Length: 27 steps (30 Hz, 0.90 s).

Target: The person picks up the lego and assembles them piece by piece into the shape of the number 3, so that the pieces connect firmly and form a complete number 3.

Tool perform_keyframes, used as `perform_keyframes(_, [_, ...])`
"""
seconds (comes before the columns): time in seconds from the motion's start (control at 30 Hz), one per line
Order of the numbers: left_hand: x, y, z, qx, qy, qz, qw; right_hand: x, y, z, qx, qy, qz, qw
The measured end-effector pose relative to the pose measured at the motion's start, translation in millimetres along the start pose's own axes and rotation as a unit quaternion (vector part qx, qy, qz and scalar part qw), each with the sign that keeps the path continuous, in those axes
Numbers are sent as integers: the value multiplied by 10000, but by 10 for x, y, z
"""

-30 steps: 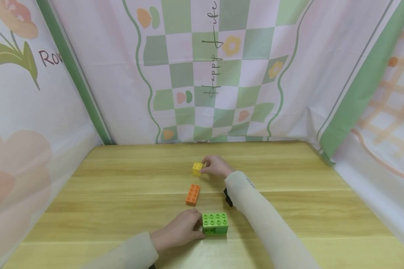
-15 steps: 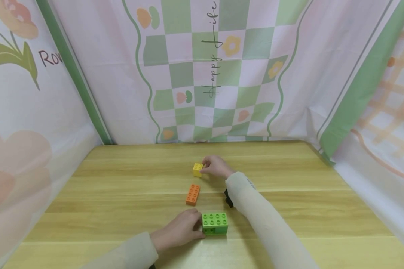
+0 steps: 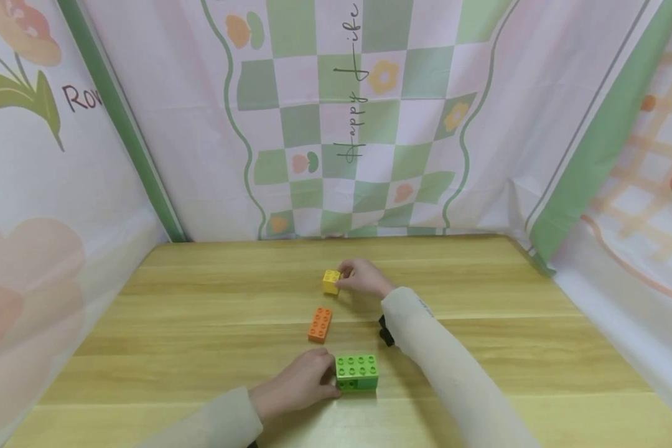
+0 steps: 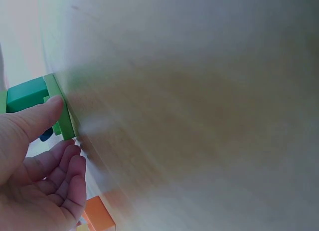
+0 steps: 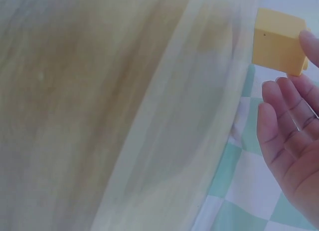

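Note:
My right hand (image 3: pixel 365 278) pinches a yellow two-by-two building block (image 3: pixel 331 282) at the far middle of the table, gripping its right side. In the right wrist view the thumb lies at the yellow block (image 5: pixel 279 40) and the other fingers are bent below it. My left hand (image 3: pixel 299 384) grips the left end of a green block stack (image 3: pixel 357 368) near the front. The stack has a light green eight-stud brick on top, a darker green brick below it, and light green at the base. In the left wrist view the thumb presses the stack's lower light green brick (image 4: pixel 65 122).
An orange eight-stud brick (image 3: pixel 320 325) lies flat on the wooden table (image 3: pixel 229 298), between the yellow block and the green stack. Printed fabric (image 3: pixel 369 174) hangs along the table's back edge and both sides. A black strap piece (image 3: pixel 386 333) shows under the right sleeve.
My right hand and the yellow block have shifted slightly to the right. My left hand, the green stack and the orange brick stay in place; the head view has turned very slightly.

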State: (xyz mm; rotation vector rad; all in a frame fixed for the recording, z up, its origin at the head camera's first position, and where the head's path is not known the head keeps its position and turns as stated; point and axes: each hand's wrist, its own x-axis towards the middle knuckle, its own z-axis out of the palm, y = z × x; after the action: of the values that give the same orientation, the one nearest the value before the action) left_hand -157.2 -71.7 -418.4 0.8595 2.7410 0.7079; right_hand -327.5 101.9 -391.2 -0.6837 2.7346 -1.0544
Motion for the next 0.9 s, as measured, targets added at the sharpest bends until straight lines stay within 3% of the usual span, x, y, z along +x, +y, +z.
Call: perform_keyframes(0.9, [6,-17,28,-62,-60,-79,9999,-170,36,-134,308,167,-216,9992])
